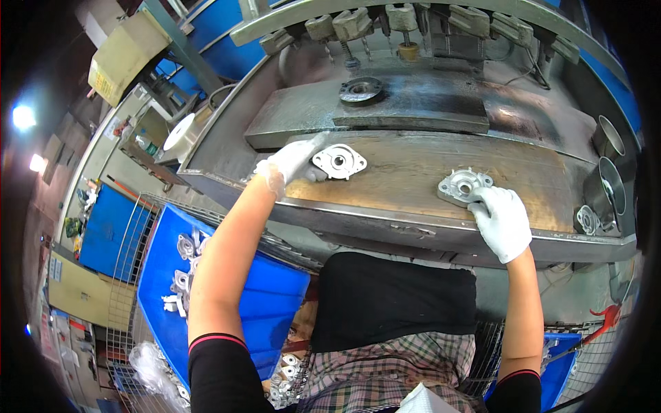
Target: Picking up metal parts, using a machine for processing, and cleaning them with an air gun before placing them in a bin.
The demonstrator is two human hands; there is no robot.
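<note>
White gloves cover both of my hands. At the left of the wooden work board (pixel 406 162), my left hand (pixel 295 162) grips a silver oval flange casting (pixel 350 162) by its left end, with a round bore facing up. To the right, my right hand (pixel 504 221) has its fingers closed on the near right edge of a second metal flange casting (pixel 454 184), which sits on or just above the board. The fingertips under each casting are partly hidden.
Behind the board lies a steel plate (pixel 296 110) bearing a dark round disc (pixel 361 90). Drill heads (pixel 352 26) hang above. Metal cups (pixel 604 187) and a loose casting (pixel 586 220) stand at the right. A blue bin (pixel 268 289) with castings is below my left arm.
</note>
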